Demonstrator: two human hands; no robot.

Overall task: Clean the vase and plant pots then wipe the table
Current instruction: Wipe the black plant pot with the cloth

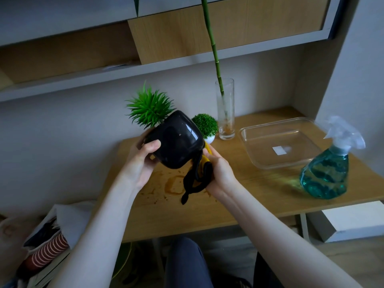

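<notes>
Because the left hand (pixel 138 161) grips the tilted black pot (pixel 176 140) alone, it may slip while the right hand (pixel 218 173), holding the cloth (pixel 199 175), rubs it.

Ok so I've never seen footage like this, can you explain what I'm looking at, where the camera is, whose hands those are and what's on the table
This is one picture from a camera worn on a person's head, looking forward and down, so the two bare arms reaching in are the wearer's own. There is no machine here.

The left hand grips a glossy black plant pot with a spiky green plant, tipped sideways above the table. The right hand holds a yellow and black cleaning cloth against the pot.

On the wooden table stand a small round green plant in a white pot, a tall clear glass vase with a green stalk, an empty clear plastic tray and a spray bottle of blue-green liquid. Brown stains mark the wood below the hands.
</notes>
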